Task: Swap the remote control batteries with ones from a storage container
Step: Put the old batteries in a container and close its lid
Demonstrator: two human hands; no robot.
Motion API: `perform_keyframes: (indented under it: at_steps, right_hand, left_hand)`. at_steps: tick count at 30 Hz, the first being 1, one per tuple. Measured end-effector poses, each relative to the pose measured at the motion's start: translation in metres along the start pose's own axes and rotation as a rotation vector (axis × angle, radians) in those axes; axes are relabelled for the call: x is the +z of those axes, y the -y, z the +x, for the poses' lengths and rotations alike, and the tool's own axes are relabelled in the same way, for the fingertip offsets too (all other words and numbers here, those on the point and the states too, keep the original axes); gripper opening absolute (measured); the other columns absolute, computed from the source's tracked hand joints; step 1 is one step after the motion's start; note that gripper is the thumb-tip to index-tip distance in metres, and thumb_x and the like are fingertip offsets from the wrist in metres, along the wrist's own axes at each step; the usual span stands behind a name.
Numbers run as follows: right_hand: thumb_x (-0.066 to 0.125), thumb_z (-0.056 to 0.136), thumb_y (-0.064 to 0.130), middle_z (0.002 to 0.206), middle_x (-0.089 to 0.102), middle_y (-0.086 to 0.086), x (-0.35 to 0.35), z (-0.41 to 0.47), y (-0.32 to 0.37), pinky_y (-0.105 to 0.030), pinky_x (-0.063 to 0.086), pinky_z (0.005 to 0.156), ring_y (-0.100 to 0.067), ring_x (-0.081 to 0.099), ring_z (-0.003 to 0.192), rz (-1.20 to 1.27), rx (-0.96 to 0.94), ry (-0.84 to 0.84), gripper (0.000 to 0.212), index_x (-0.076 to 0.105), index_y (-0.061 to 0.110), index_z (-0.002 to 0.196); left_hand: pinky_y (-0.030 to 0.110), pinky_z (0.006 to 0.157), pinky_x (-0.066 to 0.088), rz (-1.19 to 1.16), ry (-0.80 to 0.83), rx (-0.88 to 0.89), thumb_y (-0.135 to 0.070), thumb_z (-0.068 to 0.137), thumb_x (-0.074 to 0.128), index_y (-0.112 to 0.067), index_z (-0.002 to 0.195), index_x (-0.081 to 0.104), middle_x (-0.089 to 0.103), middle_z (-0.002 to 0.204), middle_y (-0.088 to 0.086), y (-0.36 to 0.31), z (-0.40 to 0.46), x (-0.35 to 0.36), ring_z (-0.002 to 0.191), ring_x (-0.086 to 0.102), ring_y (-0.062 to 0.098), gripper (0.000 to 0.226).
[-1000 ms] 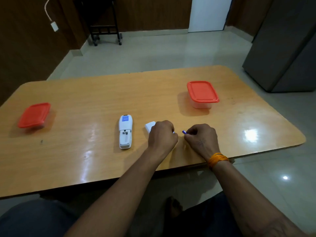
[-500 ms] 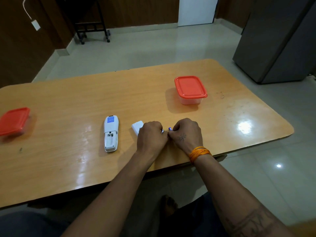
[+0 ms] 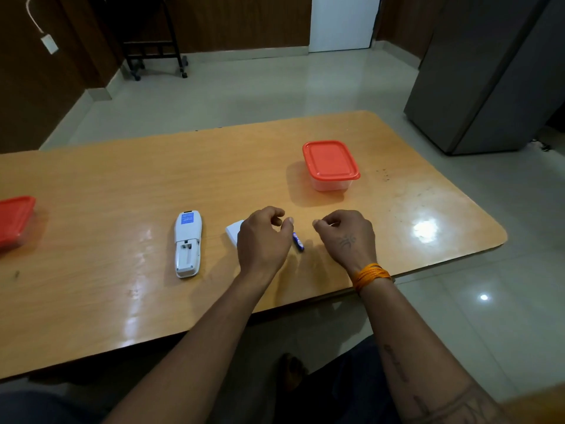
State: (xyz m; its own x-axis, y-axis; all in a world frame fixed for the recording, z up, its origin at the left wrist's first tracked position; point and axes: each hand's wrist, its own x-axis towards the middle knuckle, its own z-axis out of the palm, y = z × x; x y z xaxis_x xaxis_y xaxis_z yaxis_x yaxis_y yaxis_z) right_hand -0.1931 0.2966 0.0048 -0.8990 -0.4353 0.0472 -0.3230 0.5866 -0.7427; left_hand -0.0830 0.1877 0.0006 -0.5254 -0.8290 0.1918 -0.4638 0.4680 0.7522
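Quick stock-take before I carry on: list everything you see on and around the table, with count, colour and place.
table: 1, light wood, fills the middle of the view
remote: 1, white, face down, battery bay open and seemingly empty, left of the hands
battery cover: 1, white, between remote and left hand, partly hidden
battery: 1 visible, blue, on the table between the hands
containers: 2, clear with red lids, both shut; one far right of centre, one at the left edge
cabinet: 1, grey, right of the table
cart: 1, black, against the back wall
left hand: empty, fingers curled
right hand: empty, orange wristband
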Motion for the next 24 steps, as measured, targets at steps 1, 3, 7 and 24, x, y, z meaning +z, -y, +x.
perform_keyframes:
  at_steps: [1,3,7,24]
  right_hand:
    - [0.07,0.089,0.038,0.092,0.079,0.0,-0.004,0.004,-0.002,-0.032,0.055,0.078,-0.021,0.071,0.09,0.043,0.026,-0.019,0.025,0.082,0.016,0.091]
    - [0.069,0.088,0.037,0.081,0.076,0.002,-0.01,0.013,-0.007,-0.041,0.062,0.077,-0.023,0.072,0.082,0.157,0.079,-0.037,0.021,0.08,0.02,0.086]
    - [0.067,0.089,0.036,0.085,0.074,-0.002,-0.008,0.042,-0.024,-0.052,0.064,0.077,-0.025,0.074,0.08,0.313,0.211,-0.017,0.026,0.074,0.02,0.109]
    - [0.059,0.096,0.007,0.126,0.069,-0.008,-0.011,0.128,-0.045,-0.042,0.057,0.083,-0.034,0.067,0.103,-0.254,-0.374,-0.036,0.042,0.061,0.021,0.135]
  left_hand:
    - [0.037,0.085,0.059,-0.056,0.005,-0.013,-0.038,0.094,0.07,-0.02,0.119,0.075,0.077,0.1,-0.007,-0.003,0.003,0.003,0.09,0.071,0.013,0.031]
    - [0.037,0.091,0.058,-0.142,0.041,-0.043,-0.035,0.094,0.073,-0.016,0.123,0.074,0.077,0.104,-0.002,-0.01,0.011,0.01,0.097,0.071,0.014,0.035]
    - [0.035,0.103,0.053,-0.205,0.132,-0.104,-0.035,0.093,0.074,-0.011,0.133,0.071,0.076,0.122,0.003,-0.029,0.036,0.028,0.116,0.069,0.018,0.046]
    - [0.029,0.074,0.05,-0.246,0.239,-0.123,-0.013,0.079,0.072,-0.025,0.127,0.069,0.075,0.109,-0.002,-0.043,0.1,0.07,0.1,0.069,0.023,0.05]
